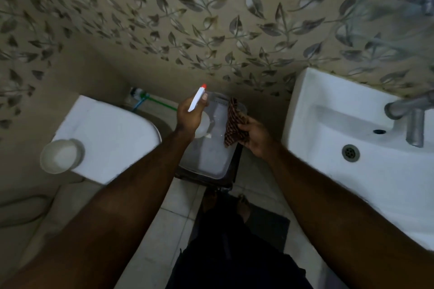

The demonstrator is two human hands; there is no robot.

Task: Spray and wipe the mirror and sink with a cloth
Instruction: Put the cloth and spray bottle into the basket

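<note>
**Q:** What did the head camera catch in your hands?

**A:** My left hand (189, 116) was closed around a spray bottle (196, 103), its white head tipped with a red nozzle pointing up and away from me, toward the leaf-patterned wall (211, 19). The pale, rounded body of the bottle showed just below my fist. My right hand (252, 135) was pinched shut on a cloth (233, 122), brown with a dark check, which hung crumpled from my fingers with one corner sticking up.

**Q:** Where were they, relative to the sink?

**A:** Both hands were held in the air, near each other but not touching, over a clear plastic lid (211, 148) resting on a dark bin (231, 178) between the toilet cistern (105, 136) and the sink (352, 171). The sink, white and rectangular with a metal drain (350, 152) and a metal tap (408, 119), lay to my right, its near left edge just beside my right forearm. Neither bottle nor cloth touched it.

**Q:** How much room was there?

**A:** It was narrow. The cistern's corner stood close under my left forearm, a round white container (61, 156) sitting at its left end. Between cistern and sink, only the bin's width lay open. Pale floor tiles (173, 218) showed beneath me. The top right of the picture was blurred; I could not make out a mirror there.
</note>
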